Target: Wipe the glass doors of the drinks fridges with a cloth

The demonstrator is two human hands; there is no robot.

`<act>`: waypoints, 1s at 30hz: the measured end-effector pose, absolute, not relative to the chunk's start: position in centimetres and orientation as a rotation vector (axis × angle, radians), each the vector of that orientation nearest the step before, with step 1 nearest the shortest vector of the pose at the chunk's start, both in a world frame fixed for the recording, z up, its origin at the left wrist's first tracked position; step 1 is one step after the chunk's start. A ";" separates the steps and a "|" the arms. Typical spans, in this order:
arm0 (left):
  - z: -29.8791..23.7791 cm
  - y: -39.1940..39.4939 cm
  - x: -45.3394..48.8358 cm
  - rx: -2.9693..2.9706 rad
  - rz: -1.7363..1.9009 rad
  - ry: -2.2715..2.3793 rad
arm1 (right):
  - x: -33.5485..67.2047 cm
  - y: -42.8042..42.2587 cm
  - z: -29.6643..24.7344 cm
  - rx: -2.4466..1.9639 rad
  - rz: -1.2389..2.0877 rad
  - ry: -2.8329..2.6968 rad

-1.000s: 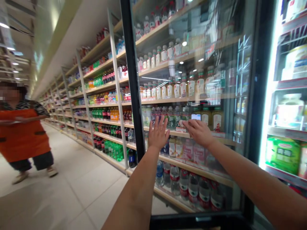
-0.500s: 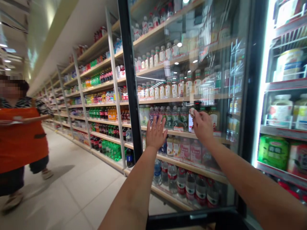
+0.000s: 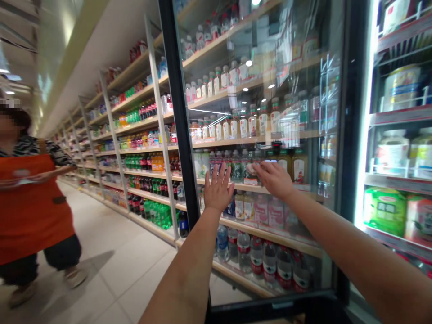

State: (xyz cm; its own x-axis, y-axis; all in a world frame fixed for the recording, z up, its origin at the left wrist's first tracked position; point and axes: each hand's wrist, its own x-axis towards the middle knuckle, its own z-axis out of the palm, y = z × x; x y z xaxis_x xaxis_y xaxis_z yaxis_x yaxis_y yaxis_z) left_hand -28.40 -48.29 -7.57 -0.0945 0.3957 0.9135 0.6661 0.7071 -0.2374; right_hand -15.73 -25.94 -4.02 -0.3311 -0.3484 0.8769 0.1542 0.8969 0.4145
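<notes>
A tall glass door [image 3: 303,58] with a black frame [image 3: 173,112] stands swung out in front of me. My left hand [image 3: 218,191] lies flat on the glass, fingers spread and pointing up. To its right, my right hand [image 3: 273,179] is against the same pane, fingers pinched around a small white wad [image 3: 251,169] that touches the glass. Through the pane I see wooden shelves with rows of bottles [image 3: 243,126].
A lit fridge interior [image 3: 398,148] with a green pack [image 3: 384,211] and white tubs is open at the right. Long drink shelves [image 3: 135,148] run down the aisle on the left. A person in an orange apron [image 3: 30,207] walks on the tiled floor [image 3: 111,270].
My right hand rose along the glass, then came back down and left with the white wad. My left hand stayed flat on the pane. The person in the orange apron came closer.
</notes>
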 end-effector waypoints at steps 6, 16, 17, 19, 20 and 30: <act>-7.5 -48.3 -28.2 -0.858 -0.251 -1.722 | -16.0 -26.3 -4.0 0.085 -0.480 -1.797; -7.4 -48.3 -28.0 -0.856 -0.244 -1.739 | -15.6 -26.7 -4.4 0.113 -0.514 -1.826; -7.4 -48.3 -28.0 -0.856 -0.246 -1.734 | -15.6 -26.7 -4.5 0.228 -0.597 -1.890; -7.4 -48.3 -28.0 -0.854 -0.247 -1.731 | -15.5 -26.7 -4.5 0.245 -0.608 -1.899; -7.4 -48.3 -28.0 -0.852 -0.245 -1.734 | -15.5 -26.6 -4.4 0.134 -0.534 -1.841; -7.5 -48.3 -28.2 -0.832 -0.224 -1.701 | -15.3 -25.5 -4.1 0.140 -0.561 -1.847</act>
State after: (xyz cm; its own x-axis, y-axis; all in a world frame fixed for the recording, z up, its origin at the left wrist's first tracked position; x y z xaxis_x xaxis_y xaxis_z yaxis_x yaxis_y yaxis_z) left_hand -28.15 -48.32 -7.48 -0.0761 0.4071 0.9102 0.6284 0.7283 -0.2732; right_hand -15.30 -25.49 -4.05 -0.3494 -0.3646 0.8631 0.1772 0.8788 0.4430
